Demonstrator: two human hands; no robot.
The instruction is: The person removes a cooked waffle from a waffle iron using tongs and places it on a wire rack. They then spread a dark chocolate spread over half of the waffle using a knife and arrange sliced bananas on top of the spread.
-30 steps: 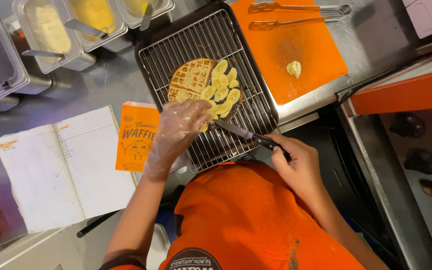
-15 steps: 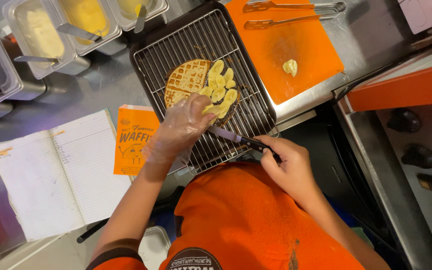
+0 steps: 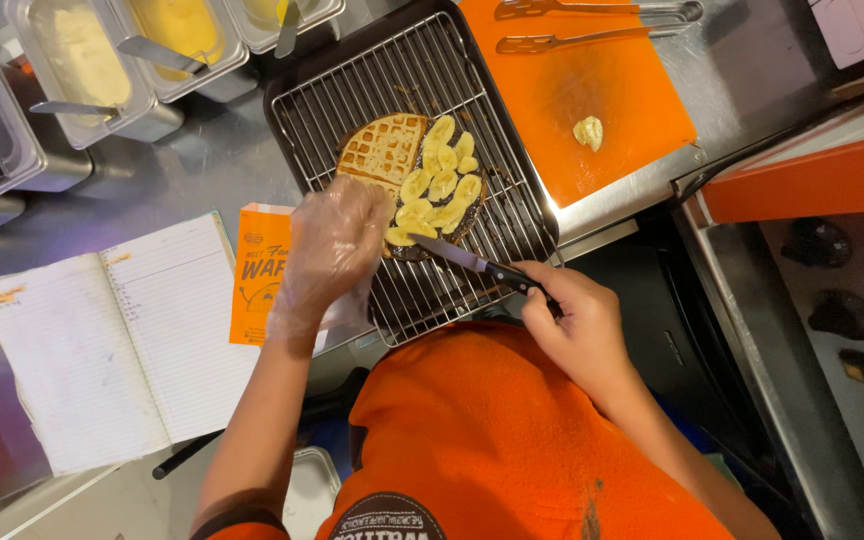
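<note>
Waffle (image 3: 384, 150) sits on the rack (image 3: 352, 95), half spread dark and covered with banana slices (image 3: 440, 185). I see my right hand (image 3: 577, 325) closed around the handle of a knife (image 3: 472, 262), whose blade tip lies at the nearest slices. My left hand (image 3: 330, 250), in a clear glove, hovers with fingers curled loosely at the waffle's near edge; whether it holds anything, I cannot tell. An orange board (image 3: 592, 90) lies beside the rack on the tabletop (image 3: 182, 170), and an open notebook (image 3: 112, 340) is to the left.
</note>
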